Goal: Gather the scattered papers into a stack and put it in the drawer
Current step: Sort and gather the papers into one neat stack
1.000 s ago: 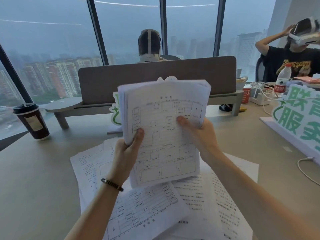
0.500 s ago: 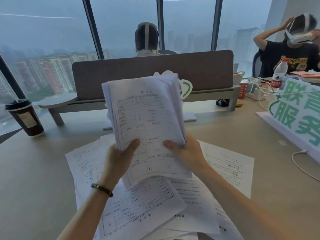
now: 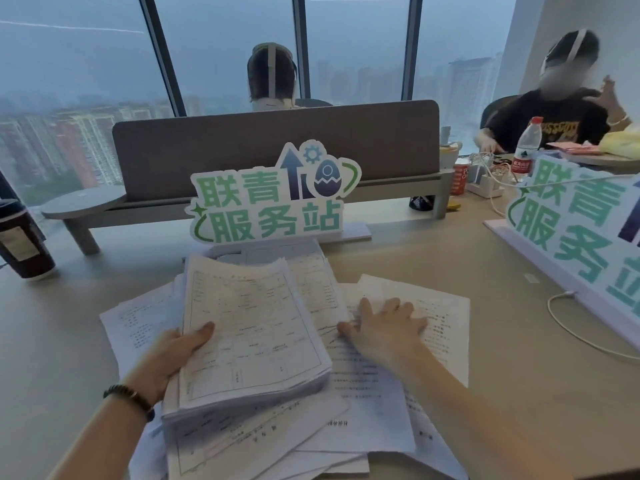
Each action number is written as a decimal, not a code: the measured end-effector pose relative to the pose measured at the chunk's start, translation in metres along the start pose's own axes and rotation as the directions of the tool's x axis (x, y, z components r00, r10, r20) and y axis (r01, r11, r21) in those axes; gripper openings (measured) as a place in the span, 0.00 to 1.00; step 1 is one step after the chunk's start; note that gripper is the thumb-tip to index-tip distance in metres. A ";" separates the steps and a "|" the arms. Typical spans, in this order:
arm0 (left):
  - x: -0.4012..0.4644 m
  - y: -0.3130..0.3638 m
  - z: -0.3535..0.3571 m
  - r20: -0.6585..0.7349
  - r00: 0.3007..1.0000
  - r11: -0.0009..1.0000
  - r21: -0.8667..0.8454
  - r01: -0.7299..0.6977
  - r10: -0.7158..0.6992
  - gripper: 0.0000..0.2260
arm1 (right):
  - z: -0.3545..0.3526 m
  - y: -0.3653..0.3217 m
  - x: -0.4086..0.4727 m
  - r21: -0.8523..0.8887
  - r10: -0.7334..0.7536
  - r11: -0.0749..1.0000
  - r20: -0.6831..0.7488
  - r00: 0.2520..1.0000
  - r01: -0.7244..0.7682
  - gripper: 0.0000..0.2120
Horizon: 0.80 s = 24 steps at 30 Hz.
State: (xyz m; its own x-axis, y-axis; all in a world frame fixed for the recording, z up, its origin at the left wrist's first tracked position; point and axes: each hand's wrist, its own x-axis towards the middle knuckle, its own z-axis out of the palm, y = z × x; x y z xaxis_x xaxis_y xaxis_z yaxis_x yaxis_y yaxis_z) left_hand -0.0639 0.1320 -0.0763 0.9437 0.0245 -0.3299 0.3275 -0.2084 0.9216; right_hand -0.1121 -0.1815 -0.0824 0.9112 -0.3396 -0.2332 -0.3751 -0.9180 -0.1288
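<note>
White printed sheets (image 3: 367,403) lie fanned and overlapping on the near part of the beige desk (image 3: 433,271), some slipping toward the near edge. On top of them sits a thick stack of papers (image 3: 252,334), its top page a ruled form, tilted a little with its left side raised. The left hand (image 3: 173,355) grips this stack at its left edge, thumb curled over the top page and the other fingers hidden underneath; a dark beaded bracelet (image 3: 130,398) circles that wrist. The right hand (image 3: 381,327) is well apart from the left, lying flat with fingers spread and straight on the loose sheets just beside the stack's right edge, pressing them down. No drawer shows in this view.

Just beyond the papers stands a cut-out sign (image 3: 273,195) with green characters, an arrow, a gear and an egg, on a pale base. A second sign (image 3: 571,230) of the same kind stands at the right, with a white cable (image 3: 568,323) looping on the desk near it. At the left edge stands a dark paper cup (image 3: 24,244) with a lid. Behind the middle sign runs a grey divider panel (image 3: 277,147) on a low shelf. Further right are a red can (image 3: 460,180), a white power strip (image 3: 485,185) and a water bottle (image 3: 527,147). Two people wearing head straps sit beyond the divider, in front of tall windows (image 3: 225,46) that look onto hazy apartment towers.
</note>
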 end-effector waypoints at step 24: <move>0.000 0.017 0.022 -0.029 0.996 0.996 0.008 -0.087 0.087 0.09 | -0.016 0.034 0.012 0.137 0.058 0.990 -0.175 0.983 -0.034 0.30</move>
State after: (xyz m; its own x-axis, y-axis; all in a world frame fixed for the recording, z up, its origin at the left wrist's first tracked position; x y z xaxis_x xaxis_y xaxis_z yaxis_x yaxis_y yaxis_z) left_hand -0.0595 0.1065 -0.0650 0.9696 0.0342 -0.2421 0.2437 -0.2177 0.9451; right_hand -0.1110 -0.2199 -0.0737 0.9038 -0.4226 -0.0677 -0.4253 -0.8693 -0.2519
